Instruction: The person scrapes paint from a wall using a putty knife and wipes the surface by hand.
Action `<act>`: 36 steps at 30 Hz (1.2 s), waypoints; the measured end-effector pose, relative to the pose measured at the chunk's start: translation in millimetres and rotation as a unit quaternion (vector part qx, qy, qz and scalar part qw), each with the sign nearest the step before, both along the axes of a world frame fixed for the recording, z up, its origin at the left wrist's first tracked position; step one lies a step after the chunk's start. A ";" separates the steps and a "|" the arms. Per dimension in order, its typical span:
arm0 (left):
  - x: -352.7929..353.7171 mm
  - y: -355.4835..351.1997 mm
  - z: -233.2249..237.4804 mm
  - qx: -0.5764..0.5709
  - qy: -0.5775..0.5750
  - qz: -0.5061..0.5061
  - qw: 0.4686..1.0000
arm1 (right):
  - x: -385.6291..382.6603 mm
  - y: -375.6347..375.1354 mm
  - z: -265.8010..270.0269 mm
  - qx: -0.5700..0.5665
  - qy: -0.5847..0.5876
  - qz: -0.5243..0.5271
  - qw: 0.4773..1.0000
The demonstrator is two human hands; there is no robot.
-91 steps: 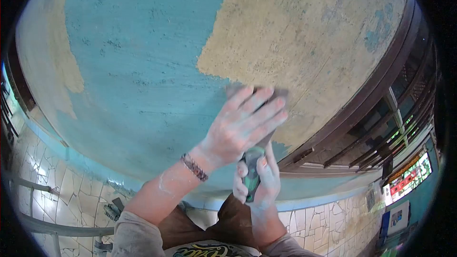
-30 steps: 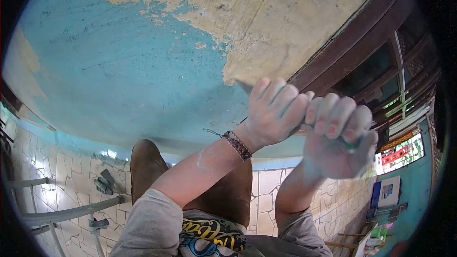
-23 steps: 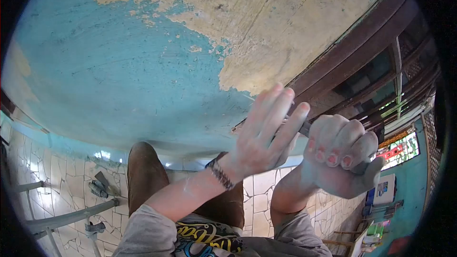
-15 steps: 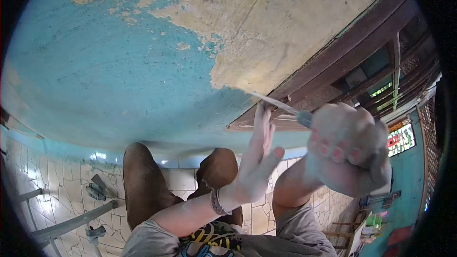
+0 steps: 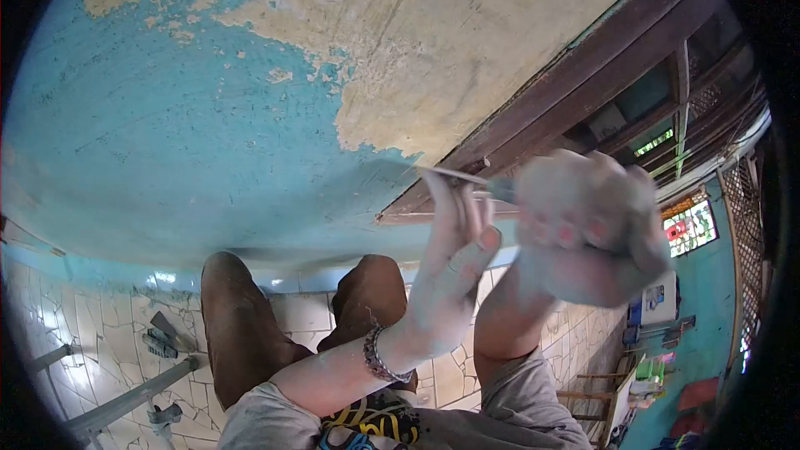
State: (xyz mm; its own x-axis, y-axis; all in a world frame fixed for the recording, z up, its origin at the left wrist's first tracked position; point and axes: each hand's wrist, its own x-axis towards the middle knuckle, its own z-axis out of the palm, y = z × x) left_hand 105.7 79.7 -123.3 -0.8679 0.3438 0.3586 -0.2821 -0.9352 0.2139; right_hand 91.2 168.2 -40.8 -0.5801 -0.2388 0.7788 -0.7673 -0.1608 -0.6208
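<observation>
My right hand point(image 5: 587, 229), dusty and blurred by motion, is closed in a fist round the handle of a paint scraper point(image 5: 454, 173). The thin blade is seen nearly edge-on, and its tip meets the wall point(image 5: 250, 117) where blue paint borders bare beige plaster, close to a brown wooden frame. My left hand point(image 5: 457, 262) has its fingers stretched up along the blade, their tips at or against it, with the thumb apart. Pale dust coats this hand, and a beaded bracelet circles the wrist.
Another scraper point(image 5: 171, 333) lies on the cracked-tile floor at left, beside grey metal bars point(image 5: 133, 400). The brown wooden frame point(image 5: 542, 117) runs up the right side of the wall. A wooden rack and colourful items point(image 5: 650, 371) stand at lower right.
The scraper and my right hand have shifted slightly left and up in view. My left fingers have come closer to the blade. The whole view has moved a little leftward.
</observation>
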 end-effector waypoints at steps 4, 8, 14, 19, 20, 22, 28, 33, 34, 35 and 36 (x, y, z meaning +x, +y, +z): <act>1.2 -3.3 -11.3 -0.038 0.017 0.000 0.999 | 12.0 -2.4 2.2 -0.025 0.010 0.005 1.000; -8.3 -0.3 -9.5 -0.034 0.081 0.052 0.995 | 11.9 -5.2 3.7 -0.041 0.004 -0.010 0.999; -6.0 -5.3 -8.5 -0.038 0.069 0.028 0.996 | 8.5 1.7 2.3 -0.011 0.022 -0.012 1.000; -4.5 -7.1 -17.1 -0.056 0.057 -0.001 0.997 | 13.4 2.2 -6.7 -0.080 0.010 -0.004 0.997; -5.1 -9.8 -12.8 -0.054 0.058 -0.003 0.997 | 20.5 5.0 -3.5 -0.067 0.059 -0.026 0.996; -4.2 -9.3 -10.8 -0.063 0.065 -0.001 0.996 | 12.2 5.8 -8.9 -0.084 0.045 -0.025 0.995; -4.9 -5.7 -12.0 -0.091 0.091 0.011 0.992 | 21.4 12.7 -7.7 -0.101 0.050 -0.032 0.993; 1.7 4.6 -19.3 -0.120 0.097 0.029 0.988 | 20.5 19.8 -21.8 -0.169 0.025 -0.024 0.985; 0.1 5.0 -18.7 -0.132 0.102 0.029 0.986 | 22.7 22.1 -23.5 -0.168 0.043 -0.019 0.985; 3.9 4.5 -13.8 -0.136 0.106 0.025 0.985 | 23.5 25.9 -26.7 -0.167 0.060 -0.012 0.984; 1.7 8.0 -19.3 -0.136 0.131 0.038 0.981 | 23.4 30.6 -30.6 -0.165 0.074 -0.007 0.983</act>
